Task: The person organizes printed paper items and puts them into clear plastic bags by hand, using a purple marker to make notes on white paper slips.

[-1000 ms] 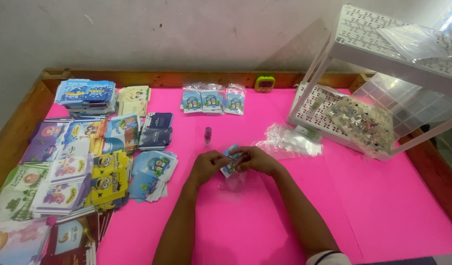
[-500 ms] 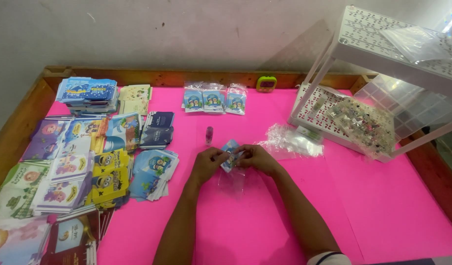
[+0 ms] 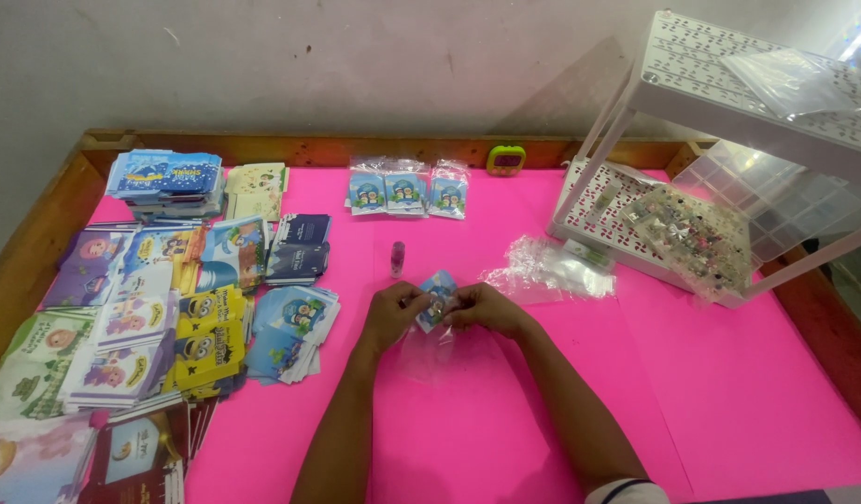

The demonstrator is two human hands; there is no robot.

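hands: two, both the person's own, meeting over the middle of the pink table top (image 3: 543, 411)
left hand (image 3: 393, 315): fingers curled in, thumb and fingertips pinching the left edge of the small blue card (image 3: 438, 297)
right hand (image 3: 486, 308): fingers bent close, pinching the card's right edge
small blue card: one, tilted up between the two hands, just above the table
clear sleeve (image 3: 429, 347): one, hanging down below the card and hands; whether a finger grips it i cannot tell
small pink bottle (image 3: 397, 259): one, upright, just beyond the hands
bagged blue cards (image 3: 407, 192): three showing in a row near the far rim
green timer (image 3: 505, 160): one, against the far wooden rim
loose clear bags (image 3: 547, 269): a crumpled heap right of the hands, too tangled to count
card stacks (image 3: 160, 299): many piles at the left, count unclear where they overlap
white rack (image 3: 739, 84): one, two perforated shelves, at the right
bag of small pieces (image 3: 697, 238): one, on the lower shelf
since a second ago: the card has been raised and turned more upright between the fingers; the hands stay where they were; the sleeve now hangs lower left; all else unmoved
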